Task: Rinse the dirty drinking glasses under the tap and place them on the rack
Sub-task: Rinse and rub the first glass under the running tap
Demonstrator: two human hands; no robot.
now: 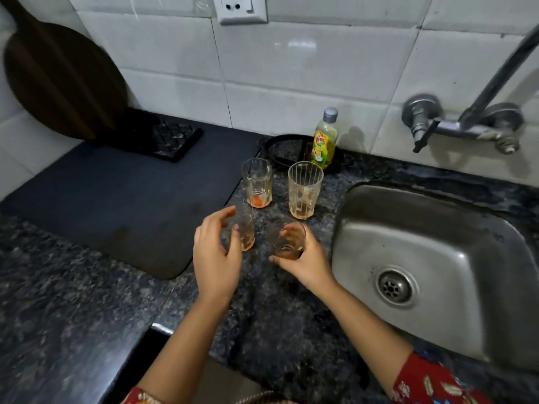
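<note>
Here, both hands close on dirty glasses

The left hand (214, 258), forearm reaching in from six o'clock, curls its fingers and thumb round a tall glass (246, 231). Just beside it the right hand (306, 265) grips a short glass (287, 242), thumb in front and fingers behind. At twelve o'clock an orange-stained glass (256, 182) and a ribbed glass (305, 189) stand on the granite counter (277, 316). The sink (437, 228) lies at three o'clock, the tap (466, 126) at two, and a black rack (172, 141) on a dark mat (131, 199) at ten.

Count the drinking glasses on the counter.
4. The back left glass and back right glass stand free near the soap bottle. The left hand curls round the front left glass; the right hand grips the front right glass. None looks hidden.
</note>
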